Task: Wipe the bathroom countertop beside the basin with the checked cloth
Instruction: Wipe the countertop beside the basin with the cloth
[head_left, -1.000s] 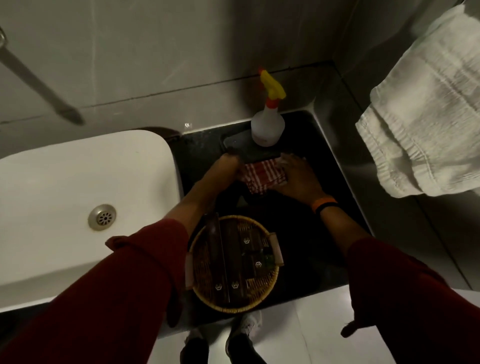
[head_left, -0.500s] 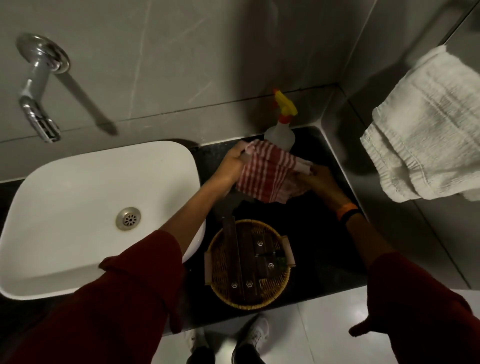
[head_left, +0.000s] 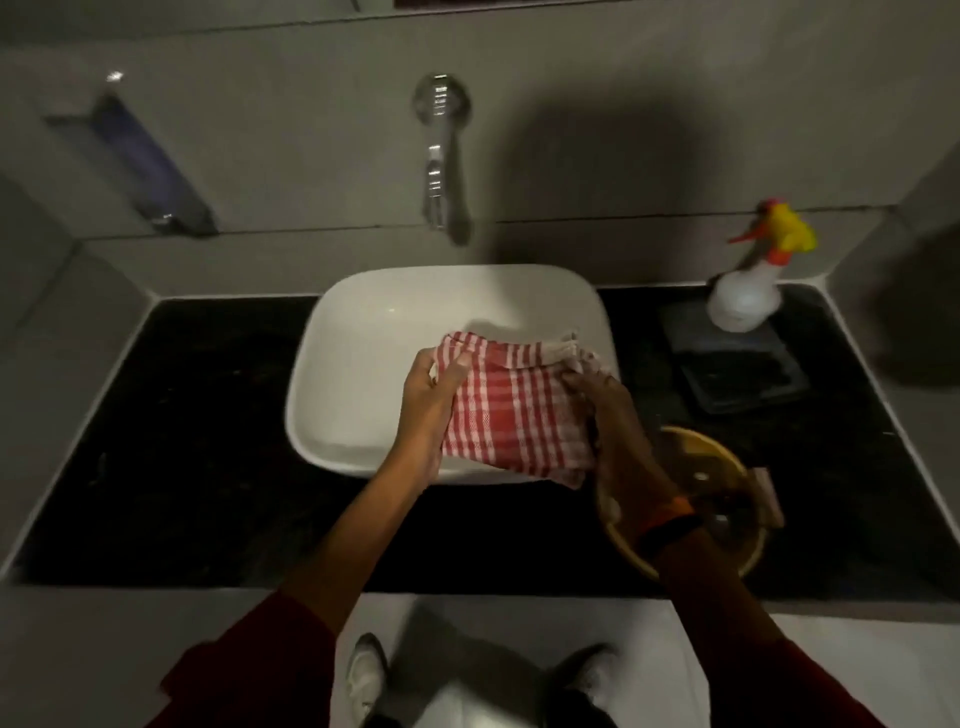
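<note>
Head view: both hands are holding the checked cloth (head_left: 511, 402) up over the white basin (head_left: 363, 374), clear of the bench (head_left: 197, 441); the left hand (head_left: 431, 387) is pinching the cloth's left edge, its fingers (head_left: 457, 364) clenched on the fabric; the right hand (head_left: 605, 402) is grasping the right edge, its fingers (head_left: 576, 382) curled into the folds; the cloth is hanging folded between them, its lower corner dangling past the basin's near rim. A spray bottle (head_left: 748, 296) is standing on a dark tray (head_left: 737, 369) at the far right of the bench; a round basket (head_left: 727, 499) is sitting near the right forearm; a tap (head_left: 439, 150) is sticking out of the wall above the basin.

As a judgement, the wiping is paused or part done; no cloth is touching the bench, and whether the dark stone is clean cannot be told in this light; the left stretch may be waiting.

Compared with the frame half a second earlier, the cloth has travelled from over the right bench, in front of the bottle, to over the basin; the camera has swung left too, now showing the bench's left side.
</note>
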